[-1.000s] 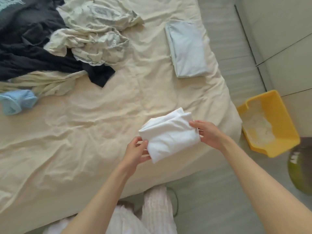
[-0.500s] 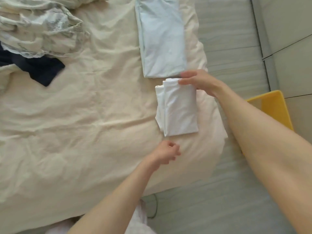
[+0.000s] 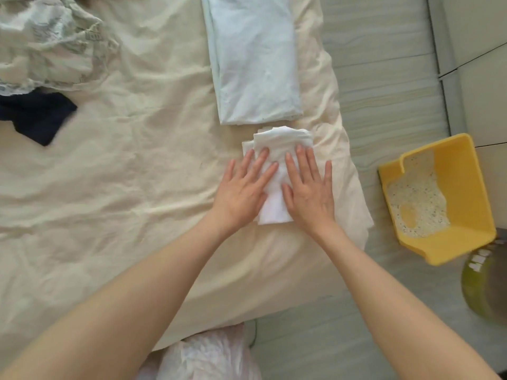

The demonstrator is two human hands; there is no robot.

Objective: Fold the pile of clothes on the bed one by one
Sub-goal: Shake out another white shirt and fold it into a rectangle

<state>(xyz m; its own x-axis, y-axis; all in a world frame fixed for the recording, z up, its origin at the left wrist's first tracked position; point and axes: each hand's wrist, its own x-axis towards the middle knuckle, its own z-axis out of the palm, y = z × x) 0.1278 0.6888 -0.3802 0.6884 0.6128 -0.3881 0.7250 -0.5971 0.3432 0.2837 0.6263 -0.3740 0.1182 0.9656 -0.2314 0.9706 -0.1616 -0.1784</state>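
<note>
A small folded white garment [image 3: 277,144] lies on the cream bed sheet [image 3: 137,187] near the bed's right edge. My left hand [image 3: 241,190] and my right hand [image 3: 308,187] both press flat on it, fingers straight and spread. Just beyond it lies a folded pale blue garment [image 3: 255,58]. The unfolded pile sits at the far left: a crumpled cream patterned piece [image 3: 46,42] over a dark navy piece [image 3: 35,116].
A yellow plastic tray [image 3: 463,193] with pale granules stands on the floor to the right of the bed. A green glass vessel [image 3: 482,283] is beside it. The bed's near edge runs under my forearms, with pale patterned trousers [image 3: 208,355] below.
The white garment went from held in the air to lying on the bed below the blue one. My left hand came onto it, and both hands now lie flat on it.
</note>
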